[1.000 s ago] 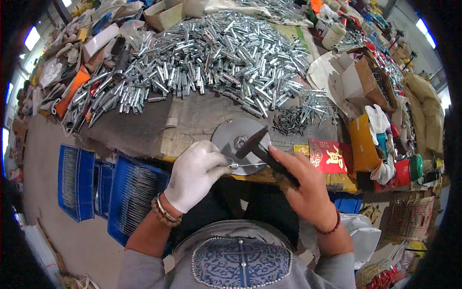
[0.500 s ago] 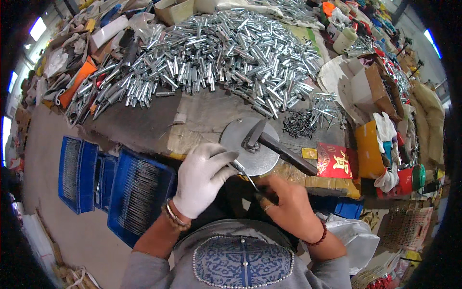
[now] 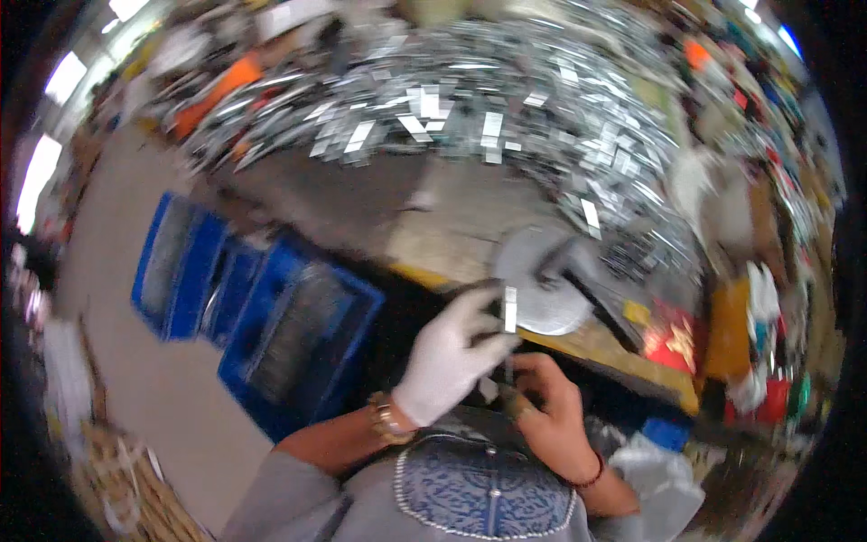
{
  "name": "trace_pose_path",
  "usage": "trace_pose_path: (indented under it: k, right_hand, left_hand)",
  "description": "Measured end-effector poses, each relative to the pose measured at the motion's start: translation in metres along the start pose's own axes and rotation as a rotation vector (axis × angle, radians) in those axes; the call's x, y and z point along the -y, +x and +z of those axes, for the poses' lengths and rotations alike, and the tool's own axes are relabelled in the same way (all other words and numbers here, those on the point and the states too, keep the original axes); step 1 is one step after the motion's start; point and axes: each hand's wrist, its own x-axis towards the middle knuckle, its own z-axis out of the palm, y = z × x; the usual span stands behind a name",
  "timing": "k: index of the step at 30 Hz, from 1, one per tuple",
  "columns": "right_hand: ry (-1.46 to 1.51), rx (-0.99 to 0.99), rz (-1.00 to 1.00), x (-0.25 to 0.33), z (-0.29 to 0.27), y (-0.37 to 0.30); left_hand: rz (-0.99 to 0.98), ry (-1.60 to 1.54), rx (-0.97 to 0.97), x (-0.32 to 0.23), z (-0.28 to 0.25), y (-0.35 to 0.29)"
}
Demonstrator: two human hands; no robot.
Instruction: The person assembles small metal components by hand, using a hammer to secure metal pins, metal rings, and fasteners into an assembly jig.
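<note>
In front of my body, my white-gloved left hand (image 3: pixel 450 361) is closed round a short shiny metal tube (image 3: pixel 510 310). A thin metal rod (image 3: pixel 508 369) runs from the tube's lower end down to my bare right hand (image 3: pixel 555 414), whose thumb and fingers pinch it. Motion blur hides just how the rod and tube join. Beyond my hands, a round grey metal disc (image 3: pixel 517 257) lies at the bench's near edge, with a hammer (image 3: pixel 601 307) resting across it.
A wide heap of shiny metal tubes (image 3: pixel 488 108) covers the bench's far side. Small dark pieces (image 3: pixel 632 253) lie right of the disc, near a red packet (image 3: pixel 670 348). Blue bins (image 3: pixel 239 375) holding thin metal rods stand at the lower left.
The whole view has swung, so the bench and bins sit farther right and the picture is blurred. The tube and rod have turned from slanting to nearly upright in the picture, still between both hands.
</note>
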Motion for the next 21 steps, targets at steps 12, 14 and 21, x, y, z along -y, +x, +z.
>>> trace_pose_path:
  k: [12, 14, 21]
  right_hand:
    - [0.021, -0.408, -0.25, -0.025, -0.043, 0.035]
    - [-0.051, -0.453, -0.212, -0.04, -0.044, 0.044]
    - [0.003, -0.516, -0.135, -0.033, -0.034, 0.042]
  left_hand:
    - [0.002, 0.346, -0.678, 0.081, -0.156, -0.057]
    - [-0.09, 0.477, -0.918, 0.125, -0.202, -0.082]
    - [-0.648, 0.848, -1.154, 0.209, -0.346, -0.167]
